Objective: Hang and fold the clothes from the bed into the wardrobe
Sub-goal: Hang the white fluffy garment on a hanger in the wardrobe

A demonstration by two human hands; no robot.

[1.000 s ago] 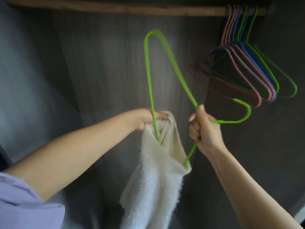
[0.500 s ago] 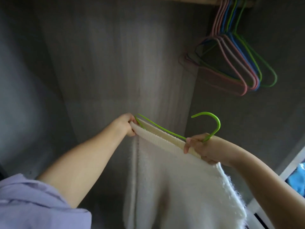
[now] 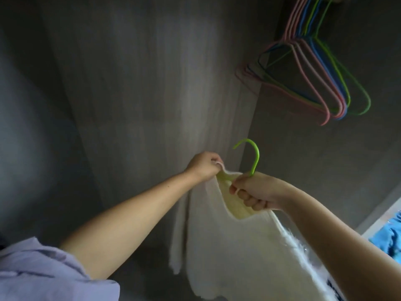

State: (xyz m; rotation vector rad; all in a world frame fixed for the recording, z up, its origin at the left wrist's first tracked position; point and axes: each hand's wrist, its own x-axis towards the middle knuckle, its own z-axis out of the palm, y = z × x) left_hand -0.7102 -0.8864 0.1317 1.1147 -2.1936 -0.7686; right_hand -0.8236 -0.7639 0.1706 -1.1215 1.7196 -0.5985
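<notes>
Fluffy white knit sweater (image 3: pixel 238 253) hangs inside the wardrobe on a thin green wire hanger (image 3: pixel 252 157). Left hand (image 3: pixel 205 165) pinches the collar; right hand (image 3: pixel 256 192) grips hanger neck and knit. Judged soft, light, stretchy: lift by hook.

I see my left hand (image 3: pixel 205 165) pinching the neckline of a white fuzzy sweater (image 3: pixel 234 253), and my right hand (image 3: pixel 255 191) gripping the sweater's collar together with the neck of a green hanger (image 3: pixel 252 157). Only the hook of that hanger shows, standing up above my right fist. The sweater hangs down between my forearms inside the grey wardrobe (image 3: pixel 152 83). Up at the right, a bunch of pink, blue and green empty hangers (image 3: pixel 321 83) hangs together. Blue cloth (image 3: pixel 390 237) shows at the right edge.
</notes>
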